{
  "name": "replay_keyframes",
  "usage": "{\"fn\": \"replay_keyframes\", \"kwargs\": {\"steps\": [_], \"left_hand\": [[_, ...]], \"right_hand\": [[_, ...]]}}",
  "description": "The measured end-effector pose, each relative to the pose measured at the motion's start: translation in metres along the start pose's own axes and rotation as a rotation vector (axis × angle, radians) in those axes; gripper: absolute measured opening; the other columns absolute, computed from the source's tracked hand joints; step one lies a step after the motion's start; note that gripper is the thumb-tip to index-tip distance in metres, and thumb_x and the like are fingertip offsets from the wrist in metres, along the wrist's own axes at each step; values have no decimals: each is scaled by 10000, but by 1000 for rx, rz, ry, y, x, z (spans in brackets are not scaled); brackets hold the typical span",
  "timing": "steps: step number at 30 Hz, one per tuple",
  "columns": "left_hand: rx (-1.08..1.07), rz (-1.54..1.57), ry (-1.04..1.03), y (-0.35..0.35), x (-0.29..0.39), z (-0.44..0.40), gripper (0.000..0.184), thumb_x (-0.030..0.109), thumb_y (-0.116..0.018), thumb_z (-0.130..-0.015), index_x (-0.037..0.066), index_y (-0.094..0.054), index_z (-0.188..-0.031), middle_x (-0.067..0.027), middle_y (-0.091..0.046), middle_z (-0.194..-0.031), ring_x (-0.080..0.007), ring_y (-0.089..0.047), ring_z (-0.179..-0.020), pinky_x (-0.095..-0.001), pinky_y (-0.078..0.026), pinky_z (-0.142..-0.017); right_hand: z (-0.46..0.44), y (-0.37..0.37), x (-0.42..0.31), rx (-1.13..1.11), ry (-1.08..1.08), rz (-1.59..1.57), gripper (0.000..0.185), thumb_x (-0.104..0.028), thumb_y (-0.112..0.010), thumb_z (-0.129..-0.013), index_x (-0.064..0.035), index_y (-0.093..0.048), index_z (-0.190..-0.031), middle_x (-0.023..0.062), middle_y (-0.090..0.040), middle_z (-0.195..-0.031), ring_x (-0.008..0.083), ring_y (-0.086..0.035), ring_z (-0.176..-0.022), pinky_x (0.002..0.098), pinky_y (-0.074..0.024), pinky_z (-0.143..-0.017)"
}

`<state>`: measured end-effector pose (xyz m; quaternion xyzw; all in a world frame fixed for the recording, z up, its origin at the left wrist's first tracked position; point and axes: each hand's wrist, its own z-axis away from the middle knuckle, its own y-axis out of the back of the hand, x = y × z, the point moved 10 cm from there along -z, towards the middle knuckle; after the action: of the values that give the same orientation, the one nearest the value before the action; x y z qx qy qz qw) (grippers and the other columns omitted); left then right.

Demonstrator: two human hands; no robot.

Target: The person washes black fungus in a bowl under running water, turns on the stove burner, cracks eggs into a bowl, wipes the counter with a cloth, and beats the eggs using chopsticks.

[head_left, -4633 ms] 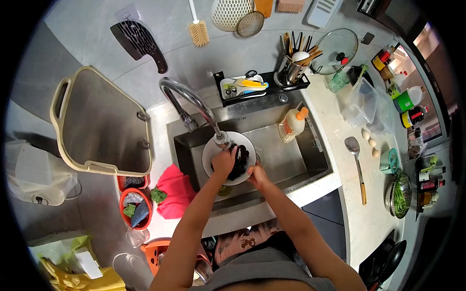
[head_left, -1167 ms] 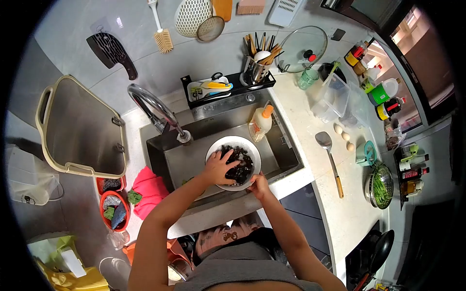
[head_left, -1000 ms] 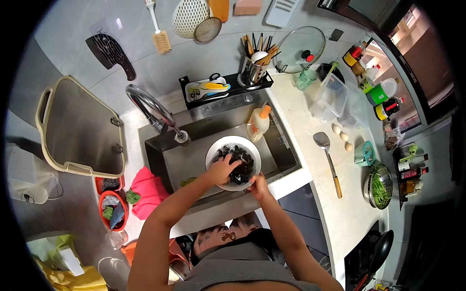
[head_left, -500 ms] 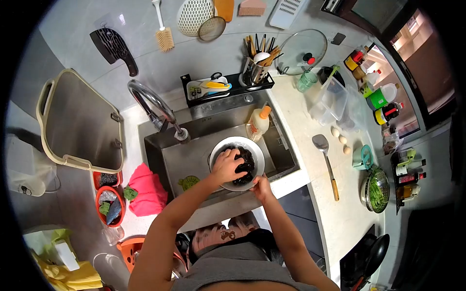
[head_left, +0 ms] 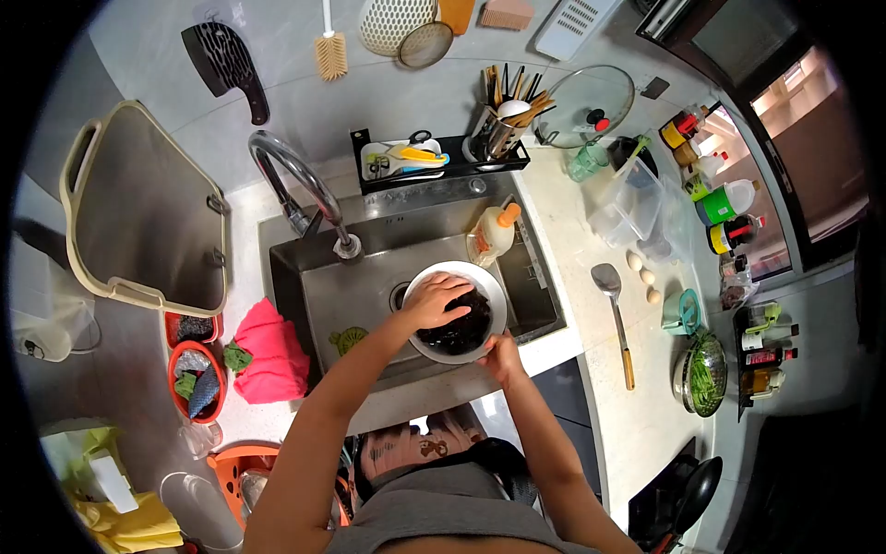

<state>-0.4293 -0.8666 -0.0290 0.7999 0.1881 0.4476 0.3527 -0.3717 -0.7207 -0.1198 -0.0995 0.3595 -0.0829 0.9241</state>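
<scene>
A white bowl [head_left: 497, 288] is held over the sink [head_left: 369, 277], with dark, wet, shiny pieces of food [head_left: 466, 331] in it that resemble black fungus. My left hand [head_left: 437, 303] lies over the bowl's left side, its fingers stretched out across the dark pieces. At the lower right rim, my right hand [head_left: 501, 356] grips the bowl, thumb at the edge; its other fingers are partly hidden beneath. Behind the bowl, a pump bottle with an orange top [head_left: 492, 235] stands in the sink. A green strainer-like piece [head_left: 349, 341] lies on the sink floor to the left.
The faucet [head_left: 305, 198] arches over the sink's back left. A pink cloth [head_left: 269, 353] lies left of the sink. On the right counter are a spatula [head_left: 616, 319], eggs [head_left: 647, 276], a clear plastic container [head_left: 629, 205] and a colander of green vegetables [head_left: 703, 377].
My left hand's fingers have gone from spread and bent among the dark pieces to straighter and closer together. My right hand still holds the rim. The whole view has shifted slightly.
</scene>
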Motion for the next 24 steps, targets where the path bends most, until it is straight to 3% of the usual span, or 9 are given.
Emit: {"fn": "replay_keyframes", "kwargs": {"steps": [5,14,17,20,24], "left_hand": [[-16,67,56,-4,-7,2,427,338,-525,-810,87,-505,-1155,-89,-486,-1193,-278,-416,-1111,-377,-297,-956],[-5,190,131,-15,-20,10,414,308,-514,-834,83,-487,-1180,-113,-469,-1210,-271,-407,-1137,-373,-275,-977],[8,225,158,-22,-29,14,413,303,-514,-836,77,-486,-1181,-117,-470,-1208,-268,-406,-1144,-376,-269,-982],[28,249,191,-26,-37,20,414,291,-521,-833,67,-484,-1179,-127,-472,-1204,-268,-405,-1146,-380,-268,-982],[72,336,209,-26,-41,25,396,261,-530,-830,42,-493,-1158,-152,-486,-1182,-284,-424,-1126,-379,-294,-964]], "right_hand": [[-4,2,-9,-15,-8,115,567,-55,-459,-592,-90,-380,-1152,98,-492,-883,215,-506,-629,342,-462,-498],[13,-16,-31,-18,-49,253,579,-65,-457,-617,-59,-349,-1186,138,-479,-977,284,-537,-832,410,-531,-639],[17,-14,-34,86,-39,268,562,-98,-466,-643,-57,-349,-1191,130,-495,-974,280,-549,-819,398,-533,-620],[6,-17,-31,-25,-55,341,547,-133,-474,-669,-56,-351,-1197,120,-515,-955,269,-560,-793,385,-527,-594],[15,-27,-45,46,-18,487,404,-203,-487,-680,-94,-460,-1068,74,-529,-848,207,-556,-681,330,-507,-540]]}}
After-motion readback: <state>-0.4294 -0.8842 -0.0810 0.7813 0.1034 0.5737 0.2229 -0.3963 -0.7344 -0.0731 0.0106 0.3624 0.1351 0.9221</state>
